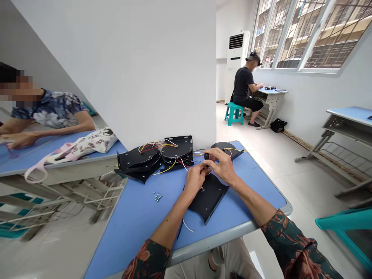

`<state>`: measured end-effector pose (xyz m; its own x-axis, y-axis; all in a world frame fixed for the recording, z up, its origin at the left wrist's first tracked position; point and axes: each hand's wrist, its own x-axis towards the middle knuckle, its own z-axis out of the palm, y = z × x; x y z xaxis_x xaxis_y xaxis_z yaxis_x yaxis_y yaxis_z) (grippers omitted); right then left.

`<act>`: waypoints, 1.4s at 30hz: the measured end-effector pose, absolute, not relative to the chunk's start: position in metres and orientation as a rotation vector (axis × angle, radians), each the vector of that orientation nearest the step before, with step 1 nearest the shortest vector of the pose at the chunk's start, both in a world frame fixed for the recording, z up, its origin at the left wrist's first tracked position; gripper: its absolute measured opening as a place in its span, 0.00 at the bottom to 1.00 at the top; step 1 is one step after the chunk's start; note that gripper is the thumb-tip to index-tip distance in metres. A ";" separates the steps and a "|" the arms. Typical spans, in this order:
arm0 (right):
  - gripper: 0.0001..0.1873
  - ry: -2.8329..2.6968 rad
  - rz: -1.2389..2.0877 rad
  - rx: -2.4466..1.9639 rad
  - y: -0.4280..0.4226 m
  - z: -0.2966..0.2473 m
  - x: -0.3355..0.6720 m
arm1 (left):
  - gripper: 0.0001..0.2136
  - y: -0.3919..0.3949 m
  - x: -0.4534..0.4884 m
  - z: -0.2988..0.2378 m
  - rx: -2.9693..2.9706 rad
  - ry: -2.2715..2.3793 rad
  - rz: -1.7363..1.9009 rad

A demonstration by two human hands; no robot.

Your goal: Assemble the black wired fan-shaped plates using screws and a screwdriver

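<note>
My right hand is closed around the upright black handle of a short screwdriver. My left hand has its fingers pinched together just under the handle; what they grip is hidden. Both hands are over the far end of a black metal plate with curved edges and small holes, which lies near the table's front edge. A white wire sticks out from beneath its left side. To the left of my left wrist lies a small cluster of screws.
Black round-bodied assemblies with coloured wires are at the back left of the blue table. Another black round part sits behind my right hand. A white pillar rises behind the table. Two other people sit at separate desks.
</note>
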<state>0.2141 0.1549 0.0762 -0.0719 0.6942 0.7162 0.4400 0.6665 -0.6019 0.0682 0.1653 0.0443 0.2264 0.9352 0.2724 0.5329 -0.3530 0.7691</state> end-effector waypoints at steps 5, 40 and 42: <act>0.12 -1.705 0.257 -0.964 0.155 0.078 0.212 | 0.07 0.164 0.069 0.047 1.993 1.365 0.998; 0.14 -1.797 0.374 -0.839 0.159 0.078 0.214 | 0.04 0.165 0.071 0.050 1.917 1.383 0.990; 0.13 -1.792 0.340 -0.844 0.156 0.080 0.213 | 0.04 0.165 0.071 0.049 1.901 1.378 0.993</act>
